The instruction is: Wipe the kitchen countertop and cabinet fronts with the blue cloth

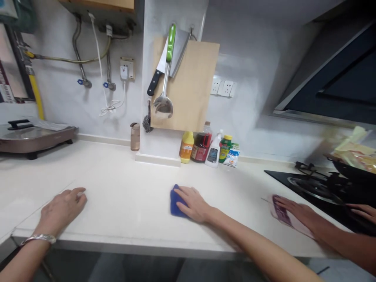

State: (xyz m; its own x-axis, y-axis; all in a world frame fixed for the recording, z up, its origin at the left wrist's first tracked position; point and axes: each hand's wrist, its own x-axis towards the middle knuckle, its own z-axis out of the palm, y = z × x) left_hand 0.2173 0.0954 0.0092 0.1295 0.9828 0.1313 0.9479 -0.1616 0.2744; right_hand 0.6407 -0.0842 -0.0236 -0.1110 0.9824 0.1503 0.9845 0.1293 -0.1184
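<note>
1. Head view: a blue cloth (175, 209) is lying on the white table (126, 192), front centre, mostly flat, soft-looking, roughly squarish, edges rounding off; part is hiding under fingers.
2. Right hand (192, 203) is resting palm-down on it, fingers spreading over the top, thumb standing apart; pressing rather than clamping.
3. Left hand (63, 205) is resting on the table, well apart from the right, fingers loosely curling, thumb and forefinger gapping; shiny metal bracelet (41, 237) is circling the wrist.
4. Another person's hand (299, 211) is lying flat on a purple-and-white cloth (280, 211), right side.
5. Table is looking smooth, glossy; flat wooden board (195, 86) and rounded steel ladle (163, 106) are hanging behind.
</note>
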